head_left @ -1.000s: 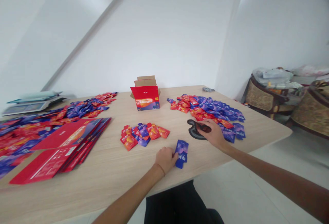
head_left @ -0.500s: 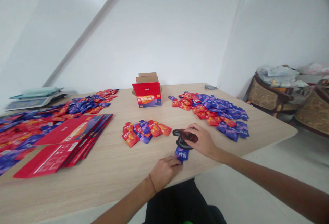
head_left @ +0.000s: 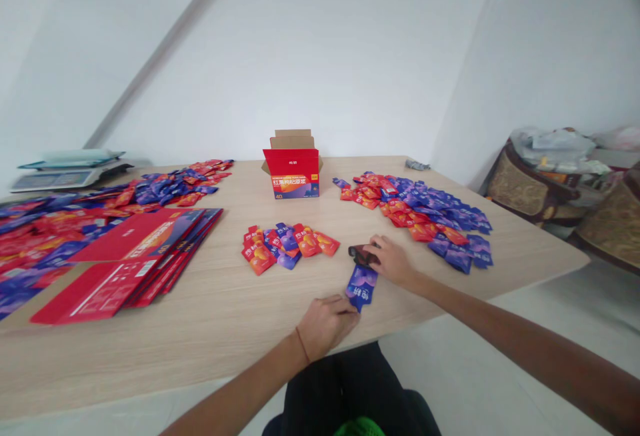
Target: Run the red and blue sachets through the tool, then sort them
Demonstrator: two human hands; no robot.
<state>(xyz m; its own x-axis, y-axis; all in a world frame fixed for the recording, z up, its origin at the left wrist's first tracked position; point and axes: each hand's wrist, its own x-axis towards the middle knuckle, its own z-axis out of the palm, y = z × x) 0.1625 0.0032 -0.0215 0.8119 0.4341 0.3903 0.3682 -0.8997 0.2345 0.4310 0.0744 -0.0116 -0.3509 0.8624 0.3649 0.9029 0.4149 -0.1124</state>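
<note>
A blue sachet (head_left: 362, 285) lies on the table in front of me, its narrow end toward me. My left hand (head_left: 327, 324), with a thin cord round the wrist, pinches that near end between closed fingertips. My right hand (head_left: 393, 261) is closed on a dark brown and black curved object (head_left: 361, 256), whose exact kind I cannot make out. This object is at the far end of the sachet and covers part of it. To the left is a small group of red and blue sachets (head_left: 287, 246), apart from both hands.
An open red carton (head_left: 296, 176) stands farther back. On the right is a pile of sachets (head_left: 430, 206). Flattened red cartons (head_left: 125, 256) lie on the left over a larger sachet heap (head_left: 45, 243), with a scale (head_left: 70, 176) behind. Chairs (head_left: 525, 186) stand beyond the table (head_left: 240, 329).
My right hand has brought the dark object down and away from me to the sachet's far end, uncovering more of the sachet. My left hand keeps its pinch. The view has shifted slightly.
</note>
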